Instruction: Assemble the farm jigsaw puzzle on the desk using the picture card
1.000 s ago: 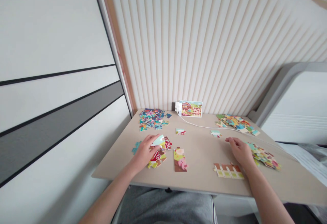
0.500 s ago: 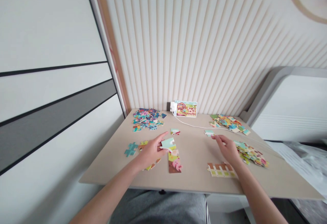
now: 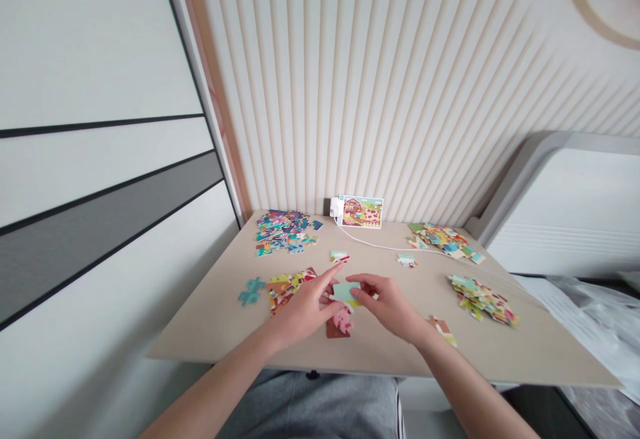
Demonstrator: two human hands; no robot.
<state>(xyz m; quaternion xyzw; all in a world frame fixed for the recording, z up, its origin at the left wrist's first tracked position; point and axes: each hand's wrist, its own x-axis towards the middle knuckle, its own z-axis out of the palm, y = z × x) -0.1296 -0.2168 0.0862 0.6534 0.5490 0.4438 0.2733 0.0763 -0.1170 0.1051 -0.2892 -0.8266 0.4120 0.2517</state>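
Both hands meet over the middle of the table at a pale green puzzle piece [image 3: 345, 291]. My left hand [image 3: 311, 302] pinches its left side, the index finger stretched out past it. At the right side, the thumb and fingers of my right hand [image 3: 385, 302] close on the same piece. Below them lies a pink-and-brown puzzle section [image 3: 339, 327], partly covered by the hands. A small piece with a red mark [image 3: 339, 256] lies just beyond the left fingertips. Another light green piece [image 3: 407, 260] rests farther right. My right forearm hides much of a fence strip [image 3: 443, 329].
A blue-purple heap of pieces [image 3: 285, 229] is at back left, with a teal piece [image 3: 251, 290] and a colourful pile [image 3: 287, 283] nearer. Two more piles [image 3: 445, 240] [image 3: 485, 300] lie at right. A picture card [image 3: 361, 212] leans by a white charger [image 3: 335, 207]; its cable [image 3: 400, 247] crosses the table.
My right hand has moved left and inward from beside the light green piece at right to the piece in my left hand. The left hand has shifted slightly right with that piece.
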